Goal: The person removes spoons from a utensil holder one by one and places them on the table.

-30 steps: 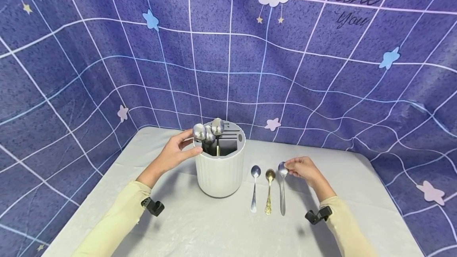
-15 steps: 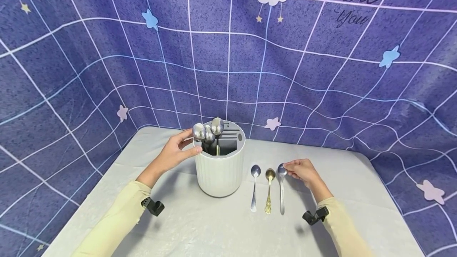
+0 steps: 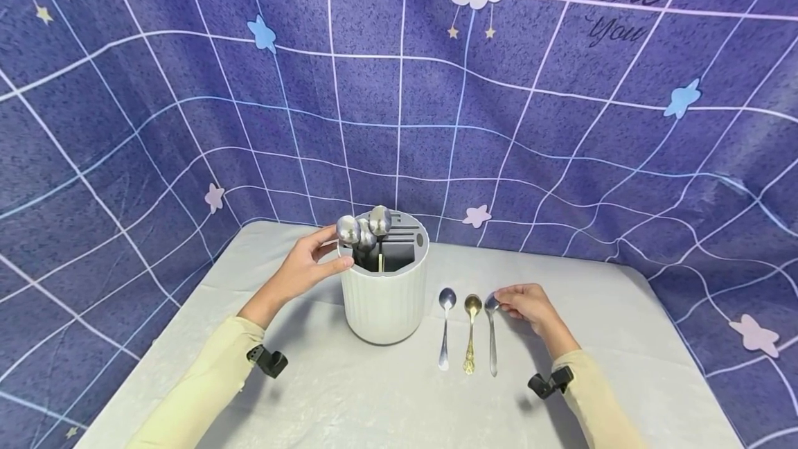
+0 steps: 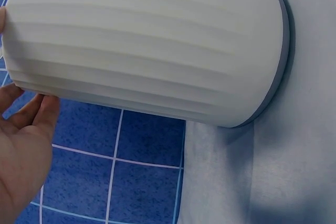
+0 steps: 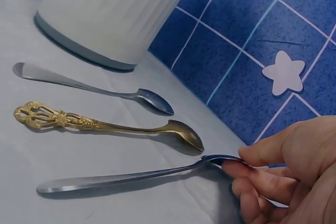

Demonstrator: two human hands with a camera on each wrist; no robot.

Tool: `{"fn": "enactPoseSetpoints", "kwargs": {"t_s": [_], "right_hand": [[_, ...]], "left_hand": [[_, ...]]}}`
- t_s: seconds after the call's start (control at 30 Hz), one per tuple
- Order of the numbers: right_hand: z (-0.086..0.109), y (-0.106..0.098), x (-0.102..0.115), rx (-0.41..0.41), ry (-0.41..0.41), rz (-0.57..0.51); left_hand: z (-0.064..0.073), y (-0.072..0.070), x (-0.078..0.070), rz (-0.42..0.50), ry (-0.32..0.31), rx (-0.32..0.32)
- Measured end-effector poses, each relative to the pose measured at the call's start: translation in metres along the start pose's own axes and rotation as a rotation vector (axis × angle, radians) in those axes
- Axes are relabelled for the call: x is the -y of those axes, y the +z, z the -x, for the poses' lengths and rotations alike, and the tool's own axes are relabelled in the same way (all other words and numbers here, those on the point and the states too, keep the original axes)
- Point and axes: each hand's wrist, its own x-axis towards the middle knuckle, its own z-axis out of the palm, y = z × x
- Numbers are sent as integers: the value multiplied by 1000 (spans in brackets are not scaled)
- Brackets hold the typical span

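A white ribbed utensil holder (image 3: 382, 310) stands upright on the table, and its grey divided insert shows at the top. My left hand (image 3: 307, 267) grips its left side near the rim, thumb in front and fingers farther back. Several silver spoons (image 3: 379, 220) stand bowl-up in the holder. Right of it, three spoons lie in a row: a small silver spoon (image 3: 445, 324), a gold spoon (image 5: 107, 124) with an ornate openwork handle, and a plain silver spoon (image 5: 121, 178). The plain one's bowl is pinched between the thumb and fingers of my right hand (image 3: 526, 305); its tip is hidden there.
A pale grey cloth covers the table (image 3: 299, 393). Behind and at both sides hangs a purple-blue curtain (image 3: 386, 102) with grid lines, stars and clouds. A small black camera sits on each wrist.
My right hand has come slightly toward me, still pinching the plain silver spoon by its bowl. That spoon now lies closer to the gold one. The left hand and the holder stay put.
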Motion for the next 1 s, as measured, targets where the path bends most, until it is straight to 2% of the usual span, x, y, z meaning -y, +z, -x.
{"fn": "enactPoseSetpoints", "kwargs": {"t_s": [0.33, 0.53, 0.77, 1.0], "right_hand": [[11, -10, 1, 65, 44, -31], [17, -17, 5, 79, 23, -3], [18, -19, 8, 23, 35, -23], [20, -20, 23, -55, -28, -42]], "left_hand": [[0, 1, 1, -4, 11, 11], [0, -1, 0, -15, 8, 7], [0, 0, 0, -22, -6, -2], [0, 1, -1, -24, -9, -9]]}}
